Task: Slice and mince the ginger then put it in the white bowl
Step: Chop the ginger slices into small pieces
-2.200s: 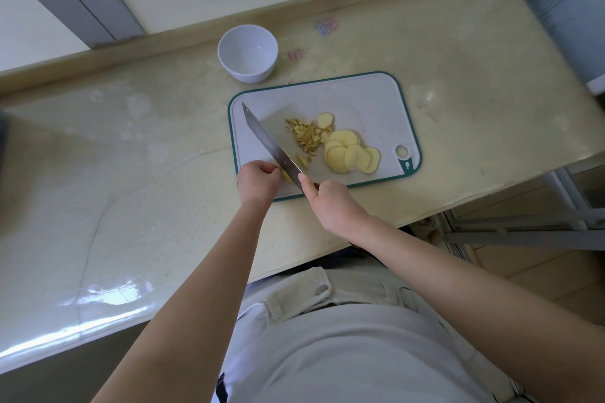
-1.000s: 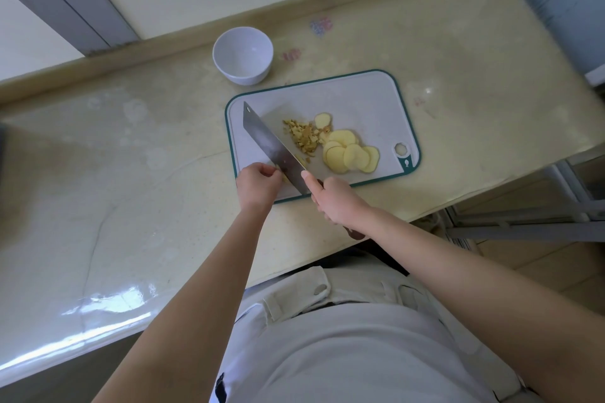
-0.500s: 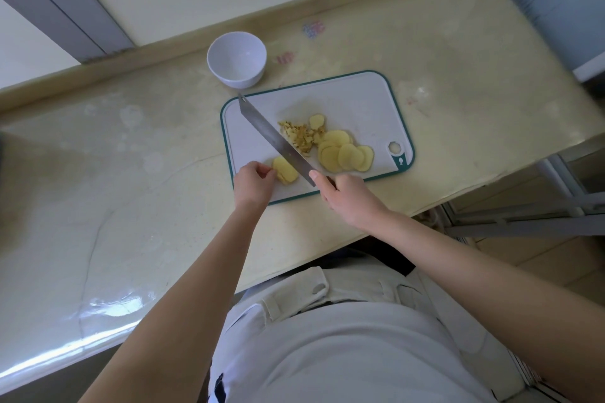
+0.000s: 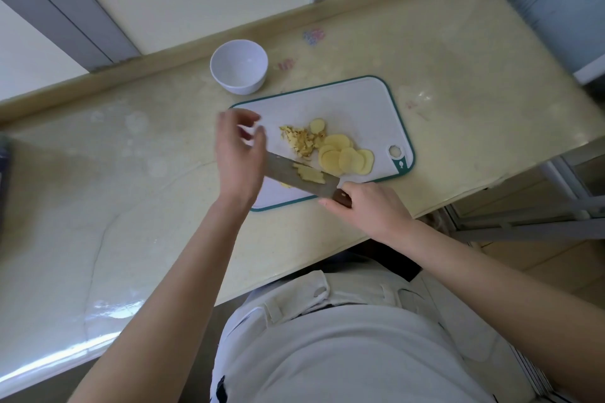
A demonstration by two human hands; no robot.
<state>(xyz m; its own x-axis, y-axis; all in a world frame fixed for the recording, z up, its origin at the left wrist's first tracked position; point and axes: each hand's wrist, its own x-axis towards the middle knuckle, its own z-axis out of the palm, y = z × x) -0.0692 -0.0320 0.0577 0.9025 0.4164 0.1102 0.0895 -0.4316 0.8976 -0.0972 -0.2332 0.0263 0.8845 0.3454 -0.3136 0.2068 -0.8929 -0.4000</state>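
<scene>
A: So where's the ginger at right now? I count three lots.

B: Yep. A few pale yellow ginger strips [image 4: 309, 175] are riding on the flat of the steel cleaver blade [image 4: 284, 170]. A heap of minced ginger [image 4: 299, 141] sits mid-board on the white plastic cutting board with the teal rim [image 4: 353, 101], and the round ginger slices [image 4: 343, 157] overlap just right of it. The small white bowl [image 4: 242, 85] is off the board's far left corner on the glossy beige bench [image 4: 458, 59], with nothing in it that I can see.

A: Hands?

B: Right hand [image 4: 366, 206] is wrapped round the dark handle. Left hand [image 4: 239, 154] is up over the blade's tip end, fingers loosely spread, holding nothing. It's a bit blurred though.

A: What'd worry you?

B: The strips, mostly. They're loose on smooth metal, so if the blade tips they slide off onto the bench. Also that left hand is right above the edge, and a careless reach down to steady the strips means a nick. Most slices aren't minced yet, so I'd guess we're midway.

A: Different from half a second back?

B: Back then the left hand was down pinching a slice on the near left of the board, with the blade on edge beside it. Now the hand's lifted and the blade lies flat with the cut bits on top. Bowl and piles haven't moved.
</scene>
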